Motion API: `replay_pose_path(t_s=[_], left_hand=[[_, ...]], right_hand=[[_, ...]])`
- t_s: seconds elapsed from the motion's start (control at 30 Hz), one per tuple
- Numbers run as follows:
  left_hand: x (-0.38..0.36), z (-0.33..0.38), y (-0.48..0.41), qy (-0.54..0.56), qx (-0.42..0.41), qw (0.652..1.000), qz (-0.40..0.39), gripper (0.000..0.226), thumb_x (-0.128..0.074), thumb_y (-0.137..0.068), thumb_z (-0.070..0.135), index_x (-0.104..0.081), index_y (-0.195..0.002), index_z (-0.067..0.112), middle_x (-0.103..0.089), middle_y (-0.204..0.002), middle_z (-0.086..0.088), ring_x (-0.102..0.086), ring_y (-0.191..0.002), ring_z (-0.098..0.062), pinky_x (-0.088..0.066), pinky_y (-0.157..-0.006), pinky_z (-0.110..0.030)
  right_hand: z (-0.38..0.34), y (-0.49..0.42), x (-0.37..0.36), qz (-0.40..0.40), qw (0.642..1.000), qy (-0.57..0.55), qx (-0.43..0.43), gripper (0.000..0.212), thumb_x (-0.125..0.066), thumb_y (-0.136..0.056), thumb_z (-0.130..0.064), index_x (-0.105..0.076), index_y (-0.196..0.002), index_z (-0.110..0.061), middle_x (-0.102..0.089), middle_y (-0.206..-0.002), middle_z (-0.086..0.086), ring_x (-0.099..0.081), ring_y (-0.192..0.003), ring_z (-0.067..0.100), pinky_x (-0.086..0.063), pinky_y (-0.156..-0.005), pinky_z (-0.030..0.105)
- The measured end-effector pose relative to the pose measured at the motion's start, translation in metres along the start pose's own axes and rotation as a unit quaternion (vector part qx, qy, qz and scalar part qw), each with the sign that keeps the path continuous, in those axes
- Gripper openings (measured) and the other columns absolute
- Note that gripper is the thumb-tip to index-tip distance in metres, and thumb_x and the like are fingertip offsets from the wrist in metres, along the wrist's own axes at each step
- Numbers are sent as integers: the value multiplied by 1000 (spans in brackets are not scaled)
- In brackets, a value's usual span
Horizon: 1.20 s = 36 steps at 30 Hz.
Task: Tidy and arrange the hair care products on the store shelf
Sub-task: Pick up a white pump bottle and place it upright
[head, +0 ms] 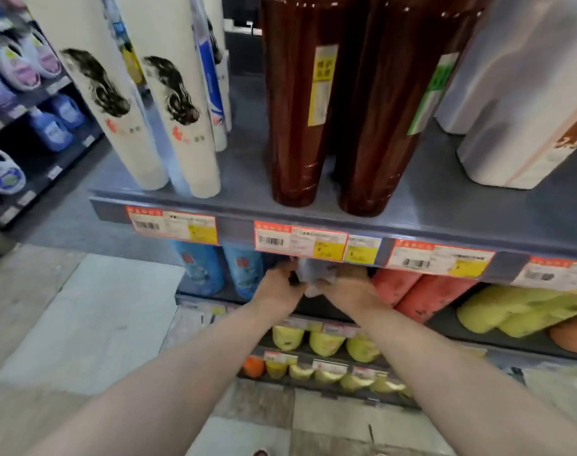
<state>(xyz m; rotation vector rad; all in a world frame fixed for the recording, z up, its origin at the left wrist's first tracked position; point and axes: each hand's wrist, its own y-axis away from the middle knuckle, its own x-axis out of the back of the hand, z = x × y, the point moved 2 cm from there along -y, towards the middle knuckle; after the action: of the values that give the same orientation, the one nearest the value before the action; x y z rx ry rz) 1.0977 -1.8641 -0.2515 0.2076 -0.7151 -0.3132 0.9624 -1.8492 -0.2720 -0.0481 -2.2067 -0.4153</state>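
My left hand [278, 286] and my right hand [349, 289] reach side by side under the front lip of the upper shelf [422, 222]. Both close around a pale grey-blue product [313, 274], which is blurred and partly hidden by the price strip. Blue bottles [244, 268] stand just left of my hands on the second shelf and red bottles [412, 287] just right. On the upper shelf stand white bottles with a hair picture [178, 126], two dark brown bottles [326, 110] and silver-white bottles [523, 103].
Price tags [300, 243] line the shelf edges. Yellow-green bottles [523, 314] lie at the right of the second shelf, with yellow bottles [325, 342] on lower shelves. Another rack with blue and purple jugs [24, 93] stands at the left. The floor [83, 324] is tiled.
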Motion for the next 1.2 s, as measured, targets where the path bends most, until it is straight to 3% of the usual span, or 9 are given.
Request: replay_pose_path(t_s=[0.1,0.27,0.5,0.63,0.73,0.8,0.9,1.0,1.2], left_hand=[[-11,-12,-13,15,11,1000,6,36,-57,-87,24,-56,-121,12,-60,-126,-8,-55,-115,-24,-34,-75,-15],[-24,-24,-23,44,-5,999,22,38,-54,-87,10,-52,-124,7,-57,-128,-15,-54,-118,-30,-44,-97,-34],[-40,-43,-24,107,55,992,34,46,-45,-94,20,-37,-138,8,-43,-142,-14,-42,-130,-28,-34,-108,-33],[-46,-37,-13,195,92,976,31,52,-46,-94,34,-36,-138,8,-49,-137,-12,-46,-126,-28,-35,-102,-30],[-51,-29,-1,323,145,935,10,48,-54,-86,47,-53,-120,13,-65,-110,-10,-63,-96,-26,-50,-84,-35],[-53,-24,10,387,180,904,9,49,-62,-80,50,-56,-113,15,-66,-99,-6,-64,-87,-24,-53,-74,-35],[-57,-16,32,427,167,889,-4,48,-69,-73,48,-58,-114,24,-70,-106,-2,-65,-97,-23,-52,-82,-39],[-59,-7,66,449,153,880,-6,43,-73,-71,44,-61,-108,26,-72,-104,-2,-66,-99,-25,-48,-93,-48],[-69,13,153,451,140,880,58,24,-71,-78,26,-58,-97,20,-71,-100,-9,-69,-92,-28,-53,-88,-49]], right_hand=[[6,-18,-14,2,998,-34,-54,61,-74,-70,-39,-54,-126,-25,-54,-135,4,-49,-126,24,-42,-102,34],[6,-35,-33,-27,989,141,-38,79,-59,-84,-44,-20,-146,-14,-25,-150,15,-25,-137,34,-30,-107,39],[10,-29,-36,39,997,-1,-62,86,-68,-77,-36,-19,-143,-13,-31,-142,15,-34,-129,36,-36,-101,37],[17,-9,-30,83,988,-124,-48,83,-68,-64,-43,-34,-136,-17,-44,-131,14,-42,-121,32,-41,-92,34],[24,19,-27,86,979,-178,-46,69,-72,-67,-35,-45,-128,-18,-53,-122,12,-53,-111,27,-41,-82,25],[24,42,-25,83,974,-211,-22,63,-69,-60,-39,-50,-118,-24,-59,-114,7,-59,-104,24,-47,-82,29],[23,79,-17,77,968,-237,5,63,-64,-55,-45,-50,-115,-31,-61,-107,-4,-56,-106,20,-50,-86,40],[26,121,-7,69,972,-222,20,72,-67,-58,-42,-46,-125,-26,-53,-114,-5,-51,-105,15,-46,-90,35],[38,209,15,22,971,-233,41,75,-76,-60,-38,-39,-125,-36,-48,-114,-10,-50,-109,10,-47,-94,33]])
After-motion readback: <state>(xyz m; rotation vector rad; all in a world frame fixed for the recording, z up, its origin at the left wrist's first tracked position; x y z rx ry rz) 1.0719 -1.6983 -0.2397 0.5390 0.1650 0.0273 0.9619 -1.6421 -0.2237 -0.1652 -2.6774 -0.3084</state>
